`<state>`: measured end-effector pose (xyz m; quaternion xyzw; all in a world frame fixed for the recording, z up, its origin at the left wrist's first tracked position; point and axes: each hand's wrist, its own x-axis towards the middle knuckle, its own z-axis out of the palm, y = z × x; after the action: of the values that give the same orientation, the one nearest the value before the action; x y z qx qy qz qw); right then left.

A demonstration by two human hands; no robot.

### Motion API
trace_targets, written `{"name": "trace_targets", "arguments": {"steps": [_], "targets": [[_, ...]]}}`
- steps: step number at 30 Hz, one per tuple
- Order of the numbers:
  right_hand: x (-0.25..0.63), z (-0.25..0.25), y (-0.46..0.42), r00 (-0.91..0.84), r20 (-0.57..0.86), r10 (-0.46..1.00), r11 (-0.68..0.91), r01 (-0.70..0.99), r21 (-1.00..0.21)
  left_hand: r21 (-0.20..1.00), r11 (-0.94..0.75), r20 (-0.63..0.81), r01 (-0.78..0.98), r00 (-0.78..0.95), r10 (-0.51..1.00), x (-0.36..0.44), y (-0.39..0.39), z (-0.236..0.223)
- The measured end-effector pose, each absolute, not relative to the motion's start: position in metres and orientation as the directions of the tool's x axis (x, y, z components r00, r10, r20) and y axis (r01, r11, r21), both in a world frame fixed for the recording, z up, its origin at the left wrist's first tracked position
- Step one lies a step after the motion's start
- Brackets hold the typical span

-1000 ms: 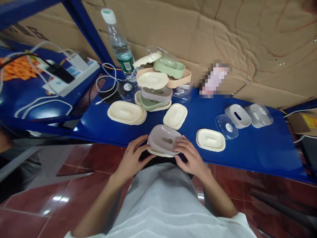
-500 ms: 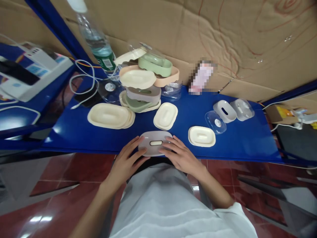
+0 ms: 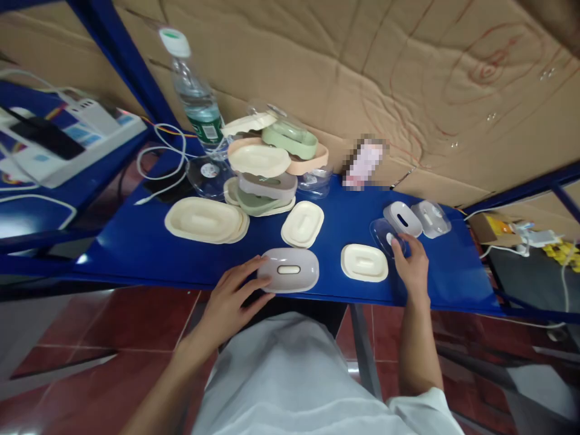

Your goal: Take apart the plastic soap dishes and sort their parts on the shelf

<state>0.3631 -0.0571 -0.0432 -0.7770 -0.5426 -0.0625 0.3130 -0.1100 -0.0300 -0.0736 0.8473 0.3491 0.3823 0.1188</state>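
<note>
My left hand (image 3: 242, 289) rests on the left end of a glossy grey oval box (image 3: 301, 280), fingers on top and thumb by its near edge. A slot in the box's upper face shows a cream piece (image 3: 289, 269) inside. My right hand (image 3: 411, 263) is at the right side of a clear plastic lid (image 3: 380, 232) with a round label, thumb and fingers apart; whether they grip it cannot be told. Left of that hand lies a cream oval plate (image 3: 365, 262). Beyond it are a white slotted box (image 3: 403, 219) and a clear-covered box (image 3: 432, 219).
Stacked cream, peach, green and grey oval pieces (image 3: 265, 160) stand at the back left, beside a water bottle (image 3: 202, 109). Cream plates (image 3: 203, 220) and a smaller cream piece (image 3: 302, 223) lie in front. Cardboard (image 3: 317, 66) lines the back; a power strip (image 3: 95, 148) is far left.
My right hand has left the grey box and moved right to the clear lid. My left hand stays on the grey box. The camera view has shifted slightly.
</note>
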Motion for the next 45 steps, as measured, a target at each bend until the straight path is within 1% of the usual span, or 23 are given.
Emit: {"name": "trace_targets", "arguments": {"steps": [2,4,10,12,15,17,19,21,23,25,27,30,33,36,39,45], "targets": [[0.363,-0.049,-0.056,0.395,0.39,0.832,-0.224,0.882,-0.414,0.462,-0.719,0.55,0.52,0.468,0.692,-0.108,-0.029,-0.073],[0.364,-0.054,-0.055,0.388,0.381,0.839,-0.226,0.886,-0.404,0.449,-0.706,0.554,0.549,0.449,0.701,-0.104,-0.03,-0.073],[0.38,-0.064,-0.049,0.336,0.38,0.862,-0.191,0.909,-0.371,0.374,-0.676,0.649,0.635,0.341,0.68,-0.088,-0.034,-0.084],[0.38,-0.063,-0.048,0.346,0.418,0.84,-0.168,0.898,-0.406,0.388,-0.67,0.653,0.632,0.324,0.684,-0.087,-0.034,-0.086],[0.368,-0.055,-0.052,0.436,0.479,0.762,-0.166,0.846,-0.506,0.437,-0.672,0.638,0.598,0.321,0.7,-0.091,-0.036,-0.084],[0.351,-0.048,-0.057,0.47,0.532,0.704,-0.115,0.815,-0.568,0.46,-0.678,0.622,0.573,0.337,0.707,-0.094,-0.037,-0.083],[0.326,-0.044,-0.064,0.4,0.585,0.705,0.015,0.817,-0.577,0.471,-0.675,0.599,0.569,0.356,0.718,-0.096,-0.037,-0.083],[0.297,-0.042,-0.069,0.247,0.601,0.76,0.16,0.826,-0.541,0.478,-0.66,0.568,0.58,0.368,0.736,-0.099,-0.038,-0.085],[0.267,-0.041,-0.073,0.064,0.56,0.826,0.279,0.817,-0.505,0.49,-0.644,0.543,0.588,0.372,0.753,-0.101,-0.038,-0.086],[0.239,-0.042,-0.074,-0.116,0.493,0.862,0.387,0.778,-0.494,0.507,-0.636,0.526,0.582,0.375,0.763,-0.103,-0.037,-0.087],[0.215,-0.042,-0.072,-0.272,0.438,0.857,0.483,0.719,-0.499,0.524,-0.63,0.509,0.574,0.381,0.771,-0.104,-0.036,-0.087],[0.191,-0.042,-0.068,-0.415,0.421,0.807,0.588,0.638,-0.497,0.537,-0.62,0.482,0.572,0.396,0.782,-0.105,-0.036,-0.085],[0.177,-0.04,-0.064,-0.499,0.415,0.76,0.649,0.6,-0.468,0.537,-0.616,0.461,0.575,0.412,0.786,-0.106,-0.036,-0.083],[0.171,-0.04,-0.061,-0.542,0.397,0.741,0.672,0.596,-0.44,0.525,-0.613,0.436,0.591,0.431,0.79,-0.108,-0.036,-0.082],[0.171,-0.044,-0.059,-0.537,0.388,0.749,0.662,0.614,-0.43,0.515,-0.602,0.413,0.61,0.439,0.798,-0.107,-0.037,-0.081],[0.179,-0.055,-0.059,-0.476,0.4,0.783,0.617,0.676,-0.404,0.499,-0.599,0.425,0.627,0.425,0.799,-0.103,-0.037,-0.08]]}}
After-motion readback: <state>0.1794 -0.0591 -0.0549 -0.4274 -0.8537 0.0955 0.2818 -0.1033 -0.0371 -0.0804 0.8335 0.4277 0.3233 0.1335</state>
